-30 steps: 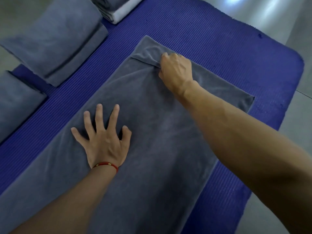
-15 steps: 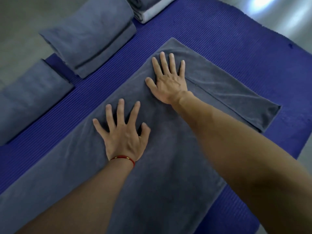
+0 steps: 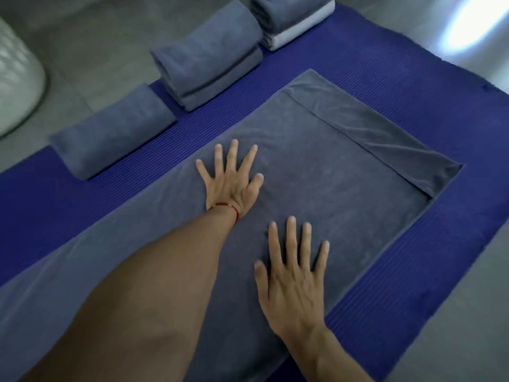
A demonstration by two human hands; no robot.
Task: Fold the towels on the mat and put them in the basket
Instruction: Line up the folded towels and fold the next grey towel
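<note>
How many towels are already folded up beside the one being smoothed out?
3 bundles show: one on the mat's left edge, one beyond it, and a stack at the top, partly cropped. That stack has grey over white layers, so it may hold more than one towel.

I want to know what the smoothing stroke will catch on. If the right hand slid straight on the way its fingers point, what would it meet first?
The right hand lies flat on the spread towel. Straight ahead is bare towel, then the folded-over strip along its far edge, probably the first obstacle. The left hand seems off that line.
</note>
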